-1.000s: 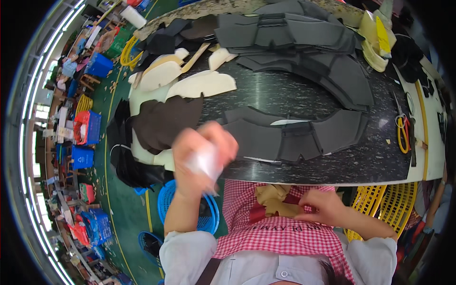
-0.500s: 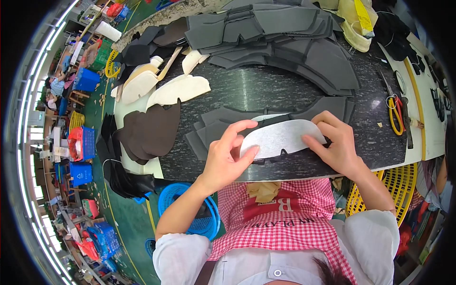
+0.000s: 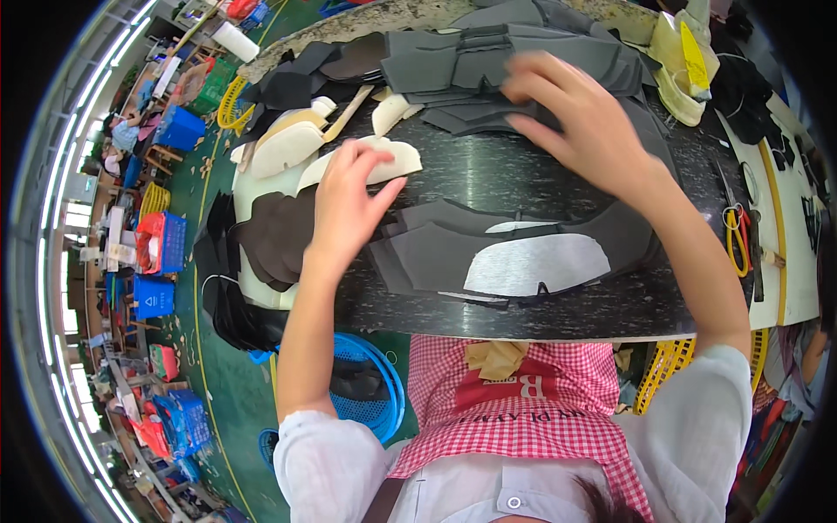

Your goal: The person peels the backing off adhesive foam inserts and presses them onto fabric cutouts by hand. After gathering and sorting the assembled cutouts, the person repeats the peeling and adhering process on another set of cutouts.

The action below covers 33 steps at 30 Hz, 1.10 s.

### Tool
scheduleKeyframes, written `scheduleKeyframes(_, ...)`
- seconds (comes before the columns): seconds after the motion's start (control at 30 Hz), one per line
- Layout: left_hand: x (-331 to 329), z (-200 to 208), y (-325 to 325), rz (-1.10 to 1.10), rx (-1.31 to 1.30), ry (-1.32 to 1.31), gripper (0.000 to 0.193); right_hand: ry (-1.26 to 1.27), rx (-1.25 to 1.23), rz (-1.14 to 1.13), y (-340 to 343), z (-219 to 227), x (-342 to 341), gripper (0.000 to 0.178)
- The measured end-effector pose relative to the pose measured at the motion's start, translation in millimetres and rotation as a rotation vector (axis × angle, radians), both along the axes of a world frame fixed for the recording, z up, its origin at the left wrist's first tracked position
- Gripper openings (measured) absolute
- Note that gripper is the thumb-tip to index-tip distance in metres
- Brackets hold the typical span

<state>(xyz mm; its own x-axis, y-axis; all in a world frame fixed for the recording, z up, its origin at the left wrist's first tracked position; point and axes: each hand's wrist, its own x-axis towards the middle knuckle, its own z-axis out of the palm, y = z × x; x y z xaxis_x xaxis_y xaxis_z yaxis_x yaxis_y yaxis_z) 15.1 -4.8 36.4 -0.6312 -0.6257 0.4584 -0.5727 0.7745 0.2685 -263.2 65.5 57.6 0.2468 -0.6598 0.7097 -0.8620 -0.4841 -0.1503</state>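
Over the cream curved pieces (image 3: pixel 397 159) at the left hovers my left hand (image 3: pixel 342 209), its thumb apart from its bent fingers and nothing seen in it. My right hand (image 3: pixel 584 122) is at the near side of the large pile of dark grey cut pieces (image 3: pixel 453 65), somewhat blurred, with thumb and fingers apart. Whether its fingertips touch the pile I cannot tell. In front of me a silvery-white curved piece (image 3: pixel 532 264) with a small notch lies on several overlapping dark grey pieces (image 3: pixel 423 261). Both hands are away from it.
Dark brown pieces (image 3: pixel 275 240) are stacked at the left of the black speckled table (image 3: pixel 610 309). Yellow-handled scissors (image 3: pixel 737 240) lie at the right. A cream form (image 3: pixel 684 74) with yellow tape stands at the far right. Below the edge is a blue basket (image 3: pixel 388 405).
Both hands have let go of the silvery-white piece, which now lies on the dark grey pieces. The left hand has moved up and left, the right hand far up toward the grey pile.
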Motion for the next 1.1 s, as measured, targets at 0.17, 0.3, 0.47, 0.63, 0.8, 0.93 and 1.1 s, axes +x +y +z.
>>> scheduleKeyframes(0.17,-5,-53,-39,-0.207,-0.067,-0.092,0.019,0.325,-0.136,-0.061,-86,-49,-17,0.016)
scheduleKeyframes(0.3,5,-65,-32,-0.189,-0.114,-0.035,0.020,0.122,-0.101,-0.061,-46,-16,-13,0.018)
scheduleKeyframes(0.47,10,-57,-39,-0.052,0.288,0.358,0.013,0.224,0.034,0.201,79,-23,7,0.029)
scheduleKeyframes(0.63,-14,-30,-19,-0.211,-0.285,0.357,0.015,-0.151,0.442,0.123,105,-30,16,0.030)
scheduleKeyframes(0.8,-17,11,53,-0.559,-0.616,-0.035,0.025,-1.315,1.108,0.436,68,-10,55,0.024)
scheduleKeyframes(0.93,-30,20,70,-0.405,-0.342,0.035,0.060,-1.234,1.091,0.434,86,-26,55,0.017)
scheduleKeyframes(1.1,-19,16,83,-0.485,-0.114,0.143,0.062,-1.208,1.095,0.476,85,-9,67,0.019)
